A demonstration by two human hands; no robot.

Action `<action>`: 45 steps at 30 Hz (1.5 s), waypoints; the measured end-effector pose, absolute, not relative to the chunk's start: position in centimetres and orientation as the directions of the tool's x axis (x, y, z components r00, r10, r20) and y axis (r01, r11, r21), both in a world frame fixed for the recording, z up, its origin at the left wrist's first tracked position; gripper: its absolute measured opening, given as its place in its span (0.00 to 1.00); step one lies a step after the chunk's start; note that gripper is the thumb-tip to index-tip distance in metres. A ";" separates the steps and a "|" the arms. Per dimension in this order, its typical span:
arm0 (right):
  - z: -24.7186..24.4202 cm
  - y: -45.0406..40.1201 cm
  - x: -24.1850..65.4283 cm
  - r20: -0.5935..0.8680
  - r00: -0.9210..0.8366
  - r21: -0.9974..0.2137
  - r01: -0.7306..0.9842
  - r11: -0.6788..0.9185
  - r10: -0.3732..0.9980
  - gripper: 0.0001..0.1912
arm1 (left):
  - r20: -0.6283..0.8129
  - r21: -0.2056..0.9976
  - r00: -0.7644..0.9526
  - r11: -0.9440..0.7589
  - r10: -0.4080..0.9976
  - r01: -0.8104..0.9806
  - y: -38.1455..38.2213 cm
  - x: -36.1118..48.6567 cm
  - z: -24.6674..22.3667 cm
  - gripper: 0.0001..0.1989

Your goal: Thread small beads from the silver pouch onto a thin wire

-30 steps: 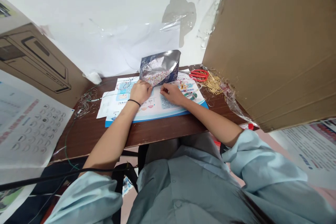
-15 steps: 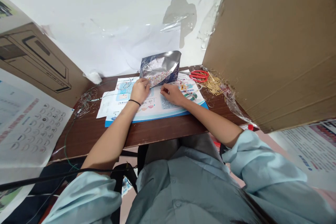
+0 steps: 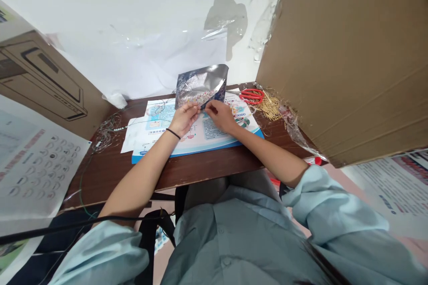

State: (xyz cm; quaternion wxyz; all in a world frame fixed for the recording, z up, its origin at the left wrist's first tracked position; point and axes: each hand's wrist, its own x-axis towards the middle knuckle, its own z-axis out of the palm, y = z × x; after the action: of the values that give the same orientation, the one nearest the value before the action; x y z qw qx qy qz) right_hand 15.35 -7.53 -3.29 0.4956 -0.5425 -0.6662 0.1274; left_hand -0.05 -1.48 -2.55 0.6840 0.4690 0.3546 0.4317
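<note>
My left hand is turned partly palm-up over the printed sheet, thumb and fingertips pinched together. Facing it, my right hand pinches too, its fingertips almost meeting those of the left. Whatever the two pinches hold is too small to make out. Just behind them stands an open foil pouch, with small multicoloured beads inside. A thin thread with white beads runs over the sheet from the left toward my left hand; its end cannot be seen.
Red-handled scissors lie right of the pouch, beside a heap of thin golden sticks. Tangled clear thread covers the table's left side. Cardboard panels wall in the right and left, with a white wall behind.
My left hand has moved right, away from the pouch's lower left edge, and rolled palm-up. Its fingertips are now close to my right hand's, which has risen slightly.
</note>
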 end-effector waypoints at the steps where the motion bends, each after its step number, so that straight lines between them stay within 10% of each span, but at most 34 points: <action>1: -3.3 -7.5 15.3 0.525 0.081 -0.705 0.599 0.380 0.847 0.05 | -0.078 0.953 0.404 0.187 0.912 -0.240 -1.7 0.1 -2.7 0.05; 45: -3.7 -7.3 15.5 0.546 0.053 -0.619 0.698 0.360 0.836 0.07 | -0.062 0.953 0.441 0.185 0.896 -0.242 -2.2 0.7 -3.6 0.07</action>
State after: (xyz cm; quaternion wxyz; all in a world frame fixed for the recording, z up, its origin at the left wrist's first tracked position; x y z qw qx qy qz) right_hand 15.51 -7.31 -3.67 0.4606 -0.5607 -0.6840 0.0751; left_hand 0.70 -2.19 -3.58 0.6934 0.4894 0.3340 0.4100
